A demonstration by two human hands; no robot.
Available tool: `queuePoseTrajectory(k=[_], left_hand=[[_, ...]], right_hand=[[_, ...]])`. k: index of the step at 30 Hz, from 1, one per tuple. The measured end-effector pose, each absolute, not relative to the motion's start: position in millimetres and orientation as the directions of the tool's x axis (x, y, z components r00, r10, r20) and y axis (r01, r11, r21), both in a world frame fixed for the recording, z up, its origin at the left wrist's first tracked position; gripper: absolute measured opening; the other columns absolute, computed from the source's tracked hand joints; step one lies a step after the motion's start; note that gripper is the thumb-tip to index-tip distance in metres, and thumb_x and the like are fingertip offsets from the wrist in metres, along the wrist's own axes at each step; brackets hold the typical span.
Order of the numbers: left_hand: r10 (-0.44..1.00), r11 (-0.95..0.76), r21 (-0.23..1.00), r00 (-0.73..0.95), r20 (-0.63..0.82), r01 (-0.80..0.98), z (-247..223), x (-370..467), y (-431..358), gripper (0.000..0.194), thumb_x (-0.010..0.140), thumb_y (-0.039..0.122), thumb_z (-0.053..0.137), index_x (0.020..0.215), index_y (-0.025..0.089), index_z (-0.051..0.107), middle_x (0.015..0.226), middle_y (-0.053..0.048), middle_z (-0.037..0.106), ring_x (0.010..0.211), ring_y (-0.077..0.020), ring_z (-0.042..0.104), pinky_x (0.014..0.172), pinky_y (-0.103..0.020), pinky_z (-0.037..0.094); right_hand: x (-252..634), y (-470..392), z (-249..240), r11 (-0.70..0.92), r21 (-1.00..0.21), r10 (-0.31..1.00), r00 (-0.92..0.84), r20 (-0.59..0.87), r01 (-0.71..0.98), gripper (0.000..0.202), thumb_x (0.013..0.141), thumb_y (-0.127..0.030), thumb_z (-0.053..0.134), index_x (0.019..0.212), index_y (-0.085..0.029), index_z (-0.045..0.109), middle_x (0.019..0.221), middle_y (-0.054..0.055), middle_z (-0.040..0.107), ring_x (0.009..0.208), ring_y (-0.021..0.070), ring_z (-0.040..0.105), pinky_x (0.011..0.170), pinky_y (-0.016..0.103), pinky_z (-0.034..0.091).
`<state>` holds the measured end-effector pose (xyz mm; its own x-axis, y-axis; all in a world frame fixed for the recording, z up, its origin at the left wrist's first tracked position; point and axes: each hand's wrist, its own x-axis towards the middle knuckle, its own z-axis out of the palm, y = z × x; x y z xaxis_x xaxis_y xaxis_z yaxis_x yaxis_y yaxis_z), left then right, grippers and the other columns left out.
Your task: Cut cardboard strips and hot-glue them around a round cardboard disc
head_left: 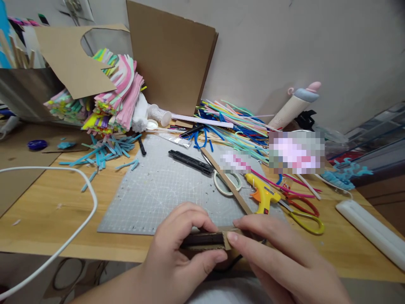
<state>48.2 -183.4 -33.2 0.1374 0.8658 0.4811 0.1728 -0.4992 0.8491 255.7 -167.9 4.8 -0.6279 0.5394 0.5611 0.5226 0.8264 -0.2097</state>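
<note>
At the desk's front edge, my left hand (pixel 177 249) is closed around a small cardboard box (pixel 227 241), thumb below and fingers above. A dark strip (pixel 204 240) shows along the box's inside. My right hand (pixel 278 249) grips the right end of the same box, with fingertips pressed on its cardboard edge. Part of the box is hidden by my fingers. Just beyond lie a long cardboard strip (pixel 226 180), a roll of tape (pixel 218 185), a black utility knife (pixel 190 161) and a yellow glue gun (pixel 265 195).
A grey cutting mat (pixel 152 190) covers the desk's middle. Scissors (pixel 305 216) lie right of it. Blue pipe-cleaner pieces (pixel 101 154) are scattered at left, near a white cable (pixel 91 185). Pipe-cleaner bundles (pixel 117 93) and a cardboard sheet (pixel 171 59) stand at the back.
</note>
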Motion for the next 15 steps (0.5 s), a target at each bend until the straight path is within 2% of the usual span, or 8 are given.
queuePoseTrajectory(k=[4,9,12,15], left_hand=[[0.869,-0.493,0.853,0.14,0.474,0.173,-31.9,48.3,-182.5,0.015,0.084,0.025,0.069,0.093,0.022,0.058,0.084,0.002,0.06,0.079,-0.0111,0.058,0.072,-0.021,0.047],[0.868,-0.492,0.855,0.164,0.469,0.165,-33.9,47.6,-182.6,0.017,0.084,0.022,0.069,0.095,0.023,0.056,0.086,0.002,0.058,0.08,-0.0114,0.057,0.072,-0.022,0.046],[0.858,-0.507,0.852,0.171,0.485,0.128,-39.7,46.5,-184.2,0.025,0.083,0.016,0.067,0.102,0.023,0.052,0.09,0.001,0.056,0.083,-0.0124,0.056,0.074,-0.024,0.047],[0.834,-0.543,0.836,0.162,0.528,0.074,-47.9,45.5,-185.7,0.038,0.082,0.008,0.063,0.112,0.024,0.047,0.095,-0.002,0.055,0.087,-0.0138,0.056,0.076,-0.026,0.048]], right_hand=[[255.6,-168.1,6.1,0.826,-0.19,0.53,-0.615,0.584,0.531,0.027,0.101,-0.02,0.041,0.105,-0.022,0.067,0.095,0.007,0.072,0.089,0.0145,0.068,0.069,0.023,0.053],[253.6,-168.3,8.2,0.82,-0.197,0.549,-0.644,0.532,0.537,0.025,0.1,-0.018,0.043,0.107,-0.022,0.066,0.096,0.007,0.073,0.09,0.0148,0.068,0.07,0.024,0.054],[251.4,-167.2,9.7,0.83,-0.183,0.52,-0.613,0.595,0.527,0.028,0.101,-0.019,0.04,0.104,-0.022,0.067,0.091,0.007,0.073,0.085,0.0149,0.069,0.066,0.024,0.053],[249.7,-166.1,15.2,0.824,-0.191,0.537,-0.629,0.563,0.533,0.026,0.099,-0.018,0.043,0.1,-0.021,0.069,0.088,0.007,0.073,0.081,0.014,0.07,0.065,0.02,0.054]])
